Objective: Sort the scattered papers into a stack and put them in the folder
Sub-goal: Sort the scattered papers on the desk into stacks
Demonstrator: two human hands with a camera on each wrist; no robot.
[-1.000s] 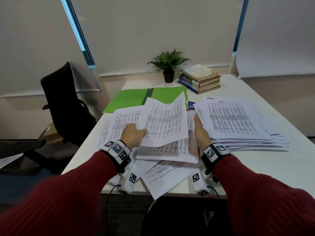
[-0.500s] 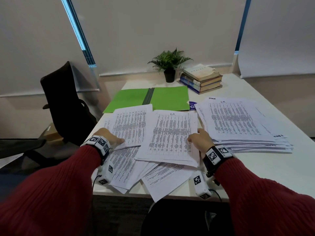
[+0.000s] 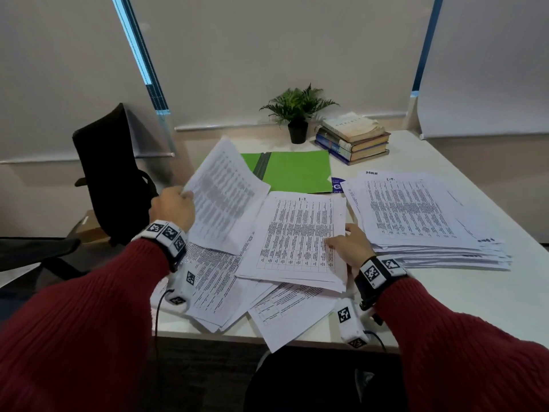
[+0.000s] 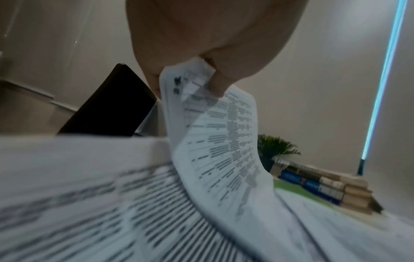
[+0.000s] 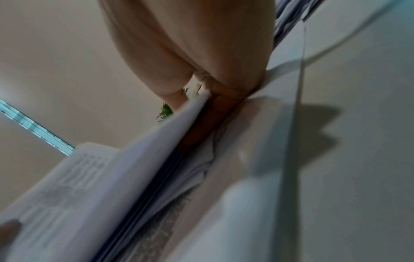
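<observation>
Printed sheets lie scattered over the white table (image 3: pixel 445 298). My left hand (image 3: pixel 175 203) pinches the edge of one sheet (image 3: pixel 225 194) and holds it tilted up above the left papers. The left wrist view shows the left hand (image 4: pixel 201 70) with that sheet (image 4: pixel 219 141) pinched between thumb and fingers. My right hand (image 3: pixel 347 245) grips the right edge of the middle stack (image 3: pixel 297 233). In the right wrist view the right hand (image 5: pixel 201 85) has its thumb on top of the stack (image 5: pixel 134 159) and fingers underneath. The green folder (image 3: pixel 297 171) lies open behind.
A thick, loosely squared pile of papers (image 3: pixel 416 209) sits at the right. More loose sheets (image 3: pixel 282 316) overhang the front table edge. A potted plant (image 3: pixel 297 114) and stacked books (image 3: pixel 353 138) stand at the back. A black chair (image 3: pixel 110 173) is left of the table.
My left hand has risen from the left papers with one sheet lifted and tilted up. My right hand stays at the right edge of the middle stack.
</observation>
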